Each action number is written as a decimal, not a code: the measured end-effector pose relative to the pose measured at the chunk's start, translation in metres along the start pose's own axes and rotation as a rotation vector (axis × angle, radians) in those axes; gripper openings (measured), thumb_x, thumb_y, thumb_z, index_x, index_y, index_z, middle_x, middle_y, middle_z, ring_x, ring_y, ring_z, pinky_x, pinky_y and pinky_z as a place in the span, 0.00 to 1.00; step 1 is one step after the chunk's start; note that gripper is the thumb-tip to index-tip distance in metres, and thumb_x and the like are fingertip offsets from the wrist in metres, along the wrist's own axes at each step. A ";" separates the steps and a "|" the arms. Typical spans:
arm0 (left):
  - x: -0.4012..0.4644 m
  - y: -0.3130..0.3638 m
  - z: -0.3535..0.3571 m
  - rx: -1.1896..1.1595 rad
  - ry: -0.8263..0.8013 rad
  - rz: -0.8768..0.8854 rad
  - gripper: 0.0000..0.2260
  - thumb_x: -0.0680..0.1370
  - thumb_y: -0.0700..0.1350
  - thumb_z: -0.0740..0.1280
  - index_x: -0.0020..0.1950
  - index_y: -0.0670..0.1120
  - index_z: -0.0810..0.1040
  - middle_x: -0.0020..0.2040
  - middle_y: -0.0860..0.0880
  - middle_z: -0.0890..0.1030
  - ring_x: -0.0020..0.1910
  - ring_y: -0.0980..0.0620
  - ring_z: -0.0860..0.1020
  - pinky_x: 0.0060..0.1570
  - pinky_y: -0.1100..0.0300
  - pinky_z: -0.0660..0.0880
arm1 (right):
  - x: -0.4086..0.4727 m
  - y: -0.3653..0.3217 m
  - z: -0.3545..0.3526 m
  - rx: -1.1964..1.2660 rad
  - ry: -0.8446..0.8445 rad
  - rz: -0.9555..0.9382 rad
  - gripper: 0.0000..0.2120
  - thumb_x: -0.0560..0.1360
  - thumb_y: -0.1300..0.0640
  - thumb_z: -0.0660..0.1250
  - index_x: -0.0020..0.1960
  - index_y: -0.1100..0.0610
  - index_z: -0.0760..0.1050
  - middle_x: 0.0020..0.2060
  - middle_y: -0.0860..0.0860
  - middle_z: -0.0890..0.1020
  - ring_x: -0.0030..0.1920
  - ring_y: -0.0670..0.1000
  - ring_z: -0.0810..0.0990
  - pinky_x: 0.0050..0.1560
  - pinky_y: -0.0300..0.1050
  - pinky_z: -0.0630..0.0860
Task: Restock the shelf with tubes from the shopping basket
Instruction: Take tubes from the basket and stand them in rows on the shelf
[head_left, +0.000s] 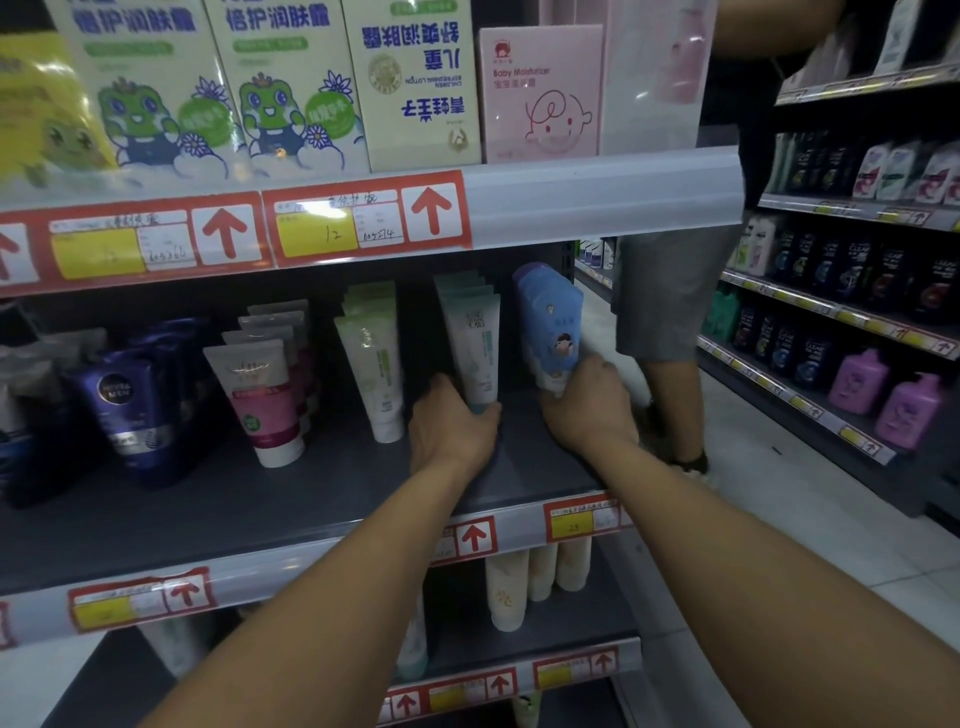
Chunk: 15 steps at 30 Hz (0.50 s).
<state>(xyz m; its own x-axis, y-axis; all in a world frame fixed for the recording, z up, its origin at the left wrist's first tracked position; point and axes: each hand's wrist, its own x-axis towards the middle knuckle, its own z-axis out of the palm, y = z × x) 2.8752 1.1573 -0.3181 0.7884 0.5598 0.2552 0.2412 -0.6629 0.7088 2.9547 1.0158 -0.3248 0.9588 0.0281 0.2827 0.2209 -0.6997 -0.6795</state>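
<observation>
Tubes being squared on the shelf
Left hand grips the teal tube; at 3 o'clock, right hand grips the blue tube, kept upright in rows.

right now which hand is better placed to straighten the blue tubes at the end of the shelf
The right hand. It already holds the base of the front blue tube, at the right end of the shelf. The left hand grips the cap end of the white and teal tube one row to the left.
</observation>
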 end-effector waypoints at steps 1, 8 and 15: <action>0.000 0.000 0.000 0.004 0.000 0.001 0.25 0.77 0.55 0.75 0.68 0.44 0.73 0.70 0.43 0.78 0.68 0.40 0.78 0.59 0.50 0.78 | 0.000 0.000 0.000 -0.001 0.001 -0.006 0.25 0.75 0.51 0.74 0.65 0.61 0.71 0.61 0.61 0.77 0.60 0.62 0.79 0.50 0.50 0.77; 0.000 0.000 0.000 0.015 -0.004 0.003 0.25 0.77 0.54 0.75 0.67 0.44 0.73 0.70 0.42 0.78 0.68 0.40 0.78 0.59 0.49 0.78 | -0.002 -0.001 -0.001 -0.013 -0.002 -0.003 0.26 0.75 0.51 0.74 0.66 0.61 0.68 0.62 0.60 0.76 0.60 0.62 0.79 0.51 0.53 0.79; -0.001 0.001 -0.001 0.028 -0.004 0.004 0.25 0.78 0.54 0.75 0.68 0.43 0.72 0.70 0.42 0.78 0.68 0.40 0.77 0.59 0.51 0.77 | -0.002 -0.003 -0.002 -0.019 0.008 0.002 0.24 0.75 0.52 0.75 0.65 0.60 0.70 0.61 0.60 0.76 0.60 0.61 0.79 0.50 0.52 0.78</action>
<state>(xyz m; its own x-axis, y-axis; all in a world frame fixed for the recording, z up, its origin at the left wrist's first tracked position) 2.8743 1.1560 -0.3169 0.7916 0.5553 0.2550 0.2539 -0.6784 0.6894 2.9515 1.0162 -0.3223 0.9577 0.0208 0.2871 0.2155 -0.7131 -0.6671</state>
